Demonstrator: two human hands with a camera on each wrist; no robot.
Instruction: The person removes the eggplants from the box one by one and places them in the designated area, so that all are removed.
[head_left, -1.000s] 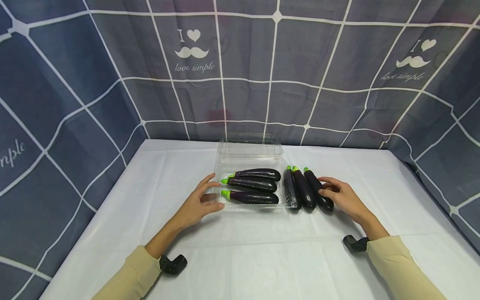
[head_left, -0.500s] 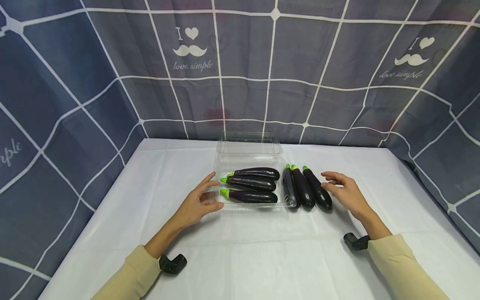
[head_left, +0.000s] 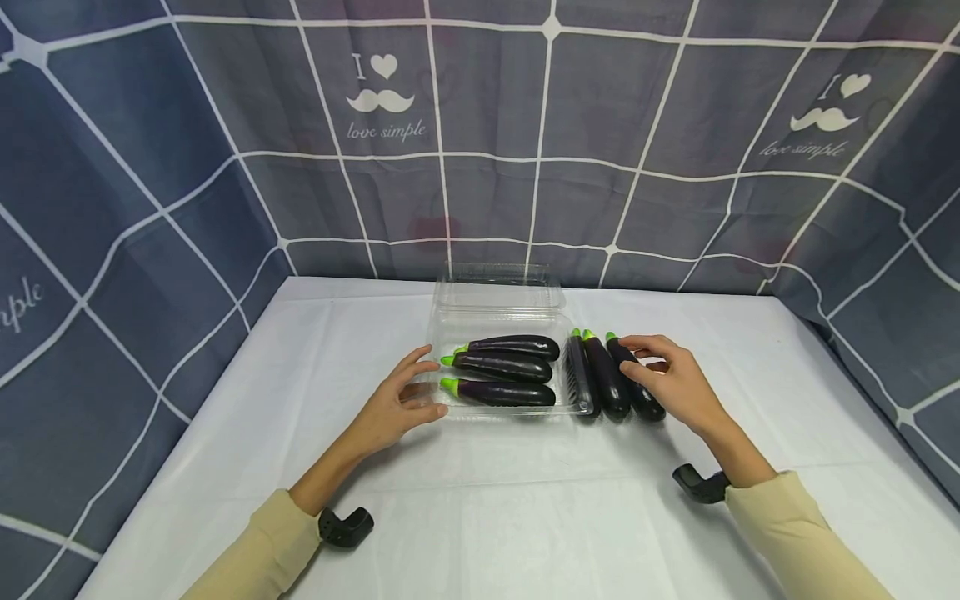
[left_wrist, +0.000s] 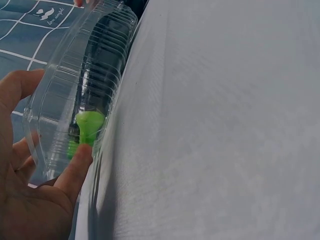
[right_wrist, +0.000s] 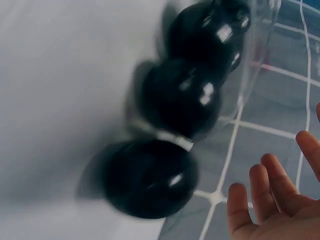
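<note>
A clear plastic clamshell container stands with its lid raised at the back, holding 3 dark purple eggplants with bright green caps. My left hand spans the container's left end; in the left wrist view its thumb presses the near wall while the fingers reach round the rim. Beside the container's right wall lie 3 more eggplants, side by side. Over the upper part of the outermost eggplant is my right hand, fingers extended. The right wrist view shows these fingers apart from the eggplants' rounded ends.
A white cloth covers the table. Grey-blue grid-patterned curtains rise along its back and both sides. Black wrist cameras sit at both cuffs.
My right hand first drew slightly away from the outermost eggplant, then moved left over its upper part. The left hand, container and eggplants stay in place.
</note>
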